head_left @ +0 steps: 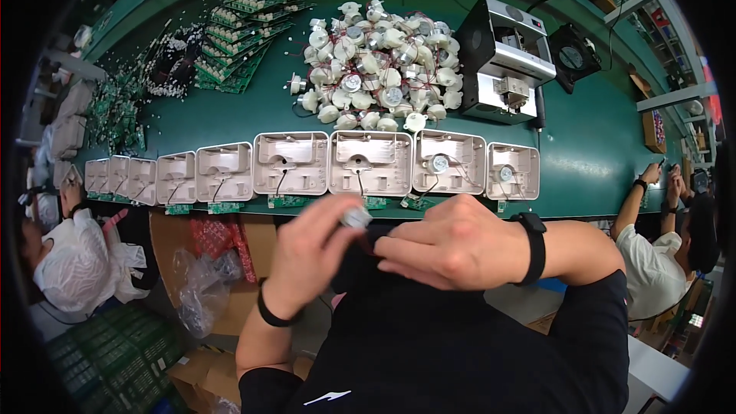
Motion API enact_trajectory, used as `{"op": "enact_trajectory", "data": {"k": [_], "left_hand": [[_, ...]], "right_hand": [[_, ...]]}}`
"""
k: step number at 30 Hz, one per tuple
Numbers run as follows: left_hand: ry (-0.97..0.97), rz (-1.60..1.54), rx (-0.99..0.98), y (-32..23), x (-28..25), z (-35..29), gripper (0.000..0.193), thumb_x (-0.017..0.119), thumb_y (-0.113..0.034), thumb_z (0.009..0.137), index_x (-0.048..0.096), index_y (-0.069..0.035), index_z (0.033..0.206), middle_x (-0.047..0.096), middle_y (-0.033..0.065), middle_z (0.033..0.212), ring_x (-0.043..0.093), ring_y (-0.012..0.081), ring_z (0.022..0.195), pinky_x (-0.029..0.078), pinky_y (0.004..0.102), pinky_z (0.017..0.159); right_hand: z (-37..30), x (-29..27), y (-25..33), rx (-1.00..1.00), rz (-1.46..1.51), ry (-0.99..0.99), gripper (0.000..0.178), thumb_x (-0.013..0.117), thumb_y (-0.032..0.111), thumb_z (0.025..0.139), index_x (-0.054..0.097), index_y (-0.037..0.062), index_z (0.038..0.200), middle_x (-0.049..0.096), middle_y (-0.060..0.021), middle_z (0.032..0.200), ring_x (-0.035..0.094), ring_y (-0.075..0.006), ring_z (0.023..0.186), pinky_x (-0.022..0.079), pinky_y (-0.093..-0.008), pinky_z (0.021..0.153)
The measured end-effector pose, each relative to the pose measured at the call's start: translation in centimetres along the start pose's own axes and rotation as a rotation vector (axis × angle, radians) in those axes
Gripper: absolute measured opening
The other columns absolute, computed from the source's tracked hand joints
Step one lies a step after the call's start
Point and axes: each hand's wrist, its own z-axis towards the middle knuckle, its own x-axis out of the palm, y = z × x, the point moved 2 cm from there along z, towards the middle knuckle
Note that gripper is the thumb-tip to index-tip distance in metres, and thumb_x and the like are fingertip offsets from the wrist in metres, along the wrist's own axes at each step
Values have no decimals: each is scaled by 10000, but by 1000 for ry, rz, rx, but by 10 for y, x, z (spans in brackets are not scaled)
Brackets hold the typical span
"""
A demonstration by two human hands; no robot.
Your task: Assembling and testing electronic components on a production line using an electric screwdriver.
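My left hand (pixel 310 249) is raised in front of my chest, slightly blurred, with a small silver-and-white motor (pixel 356 217) pinched between thumb and fingers. Close beside it, my right hand (pixel 460 245) is closed, its fingertips drawn together near a dark reddish strand; what they grip is hidden. Just beyond both hands, a row of white plastic housings (pixel 371 190) lies along the table's near edge, open side up. The two rightmost housings hold round motors (pixel 439 164). Small green circuit boards (pixel 287 202) hang on wires at the front of the housings.
A heap of white geared motors (pixel 376 61) with red wires covers the middle of the green table (pixel 284 111). Stacked circuit boards (pixel 241 38) lie left of it. A silver-and-black machine (pixel 506 61) and a fan (pixel 575 57) stand right. Co-workers sit at both sides.
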Motion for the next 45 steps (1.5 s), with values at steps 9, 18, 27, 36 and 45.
{"op": "enact_trajectory", "data": {"k": [9, 18, 27, 36, 45], "left_hand": [[-144, 340, 34, 95, -65, 11, 280, 729, -34, 862, 669, -37, 1135, 709, 131, 1235, 688, 337, 1131, 541, 383, 959], [-249, -33, -193, 116, -62, 19, 260, 687, -72, 939, 636, -41, 1191, 725, 159, 1161, 709, 257, 1074, 531, 331, 917], [-282, -12, -251, 124, -66, 24, 252, 647, -135, 990, 606, -36, 1217, 749, 141, 1047, 726, 225, 955, 542, 333, 824], [-260, -93, -215, 121, -69, 22, 267, 653, -133, 984, 598, -26, 1222, 742, 146, 1046, 725, 248, 979, 546, 348, 845], [-144, 114, -83, 107, -73, 21, 258, 713, -35, 892, 663, -33, 1145, 712, 120, 1188, 674, 278, 1133, 511, 355, 989]], "right_hand": [[0, -12, -21, 95, -115, -266, 421, 804, 138, 819, 632, 36, 1189, 686, -121, 1140, 685, -280, 704, 529, -346, 524], [39, 81, -9, 182, -24, -88, 281, 755, 166, 832, 599, 15, 1010, 618, -118, 959, 648, -315, 911, 535, -405, 801], [115, 165, -47, 243, -518, -3, 180, 551, 142, 891, 613, 22, 1010, 617, -113, 973, 622, -262, 911, 492, -349, 784], [120, 166, -54, 175, -303, 51, 174, 543, 146, 905, 592, 22, 1015, 633, -118, 989, 631, -268, 919, 497, -372, 806], [89, 125, -6, -166, -649, -29, 320, 547, 180, 908, 604, -24, 1148, 619, -104, 998, 603, -208, 910, 473, -331, 783]]}}
